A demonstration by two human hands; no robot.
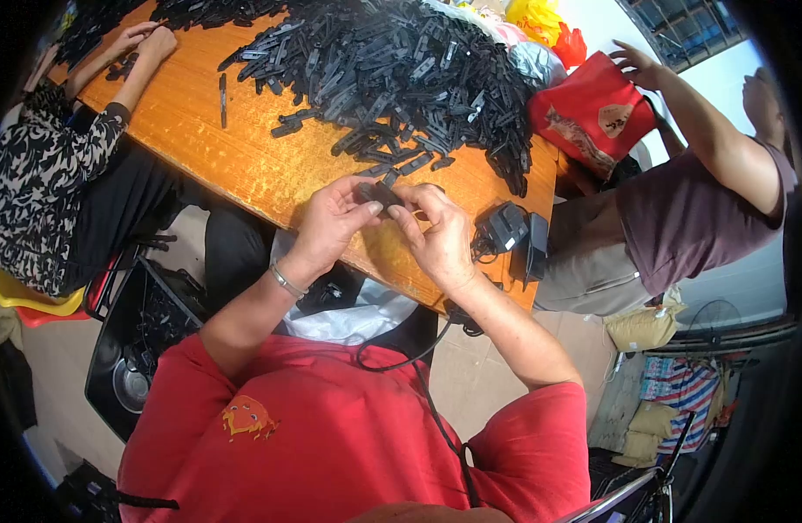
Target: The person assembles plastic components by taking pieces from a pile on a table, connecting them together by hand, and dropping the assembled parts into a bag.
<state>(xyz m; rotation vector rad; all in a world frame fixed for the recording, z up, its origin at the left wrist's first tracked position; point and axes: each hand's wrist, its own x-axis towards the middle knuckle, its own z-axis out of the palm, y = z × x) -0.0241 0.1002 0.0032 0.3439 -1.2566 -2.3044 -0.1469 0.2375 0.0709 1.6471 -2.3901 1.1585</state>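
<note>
Above the table's near edge, my two hands meet at a small black plastic part (382, 195). My left hand (329, 225) pinches its left side between thumb and fingers. On the other side, my right hand (439, 241) grips it with thumb and forefinger. Fingers cover much of the part, so its exact kind cannot be made out. Just beyond my fingertips lies a large heap of similar slim black plastic pieces (392, 78). A single dark piece (223, 100) lies apart on the wooden table (192, 131).
Black adapters with cables (505, 231) sit right of my right hand. A red bag (592, 113) stands at the right table edge, by a person in a dark shirt (697, 209). Another person's hands (148, 44) work at the far left. A black bin (126, 366) stands lower left.
</note>
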